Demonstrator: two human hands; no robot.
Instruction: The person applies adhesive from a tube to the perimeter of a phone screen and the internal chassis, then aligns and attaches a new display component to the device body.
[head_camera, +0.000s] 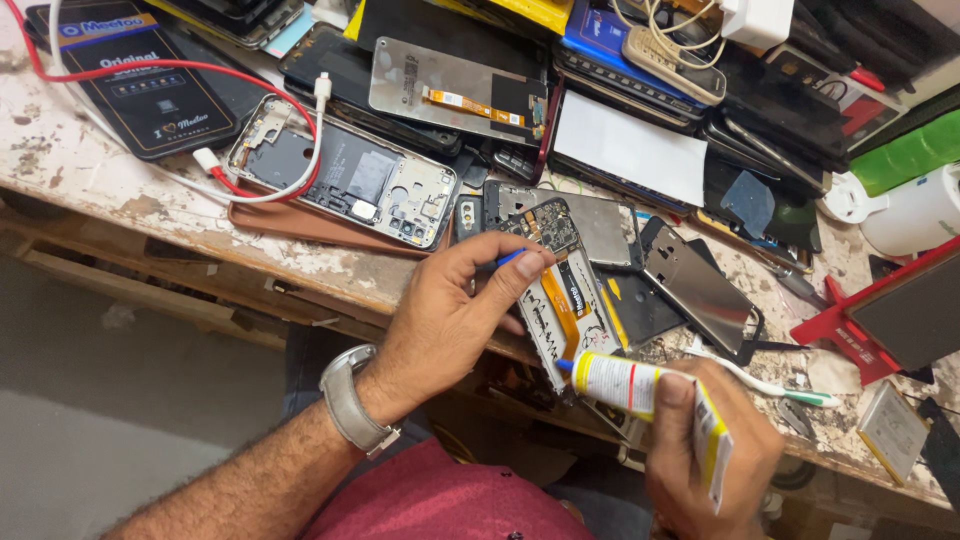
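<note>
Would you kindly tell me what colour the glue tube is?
The glue tube is yellow and white with a red stripe, seen in the head view.

We cannot see the lower part of the right hand (712, 450), cut off at the frame's bottom edge. The left hand (450, 310) hides most of a small blue tool (510, 257). The tabletop (90, 170) runs past the upper left.

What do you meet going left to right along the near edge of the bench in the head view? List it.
Opened phone frame with a red and white cable → left hand → phone frame being worked on → yellow and white tube in the right hand → red stand.
</note>
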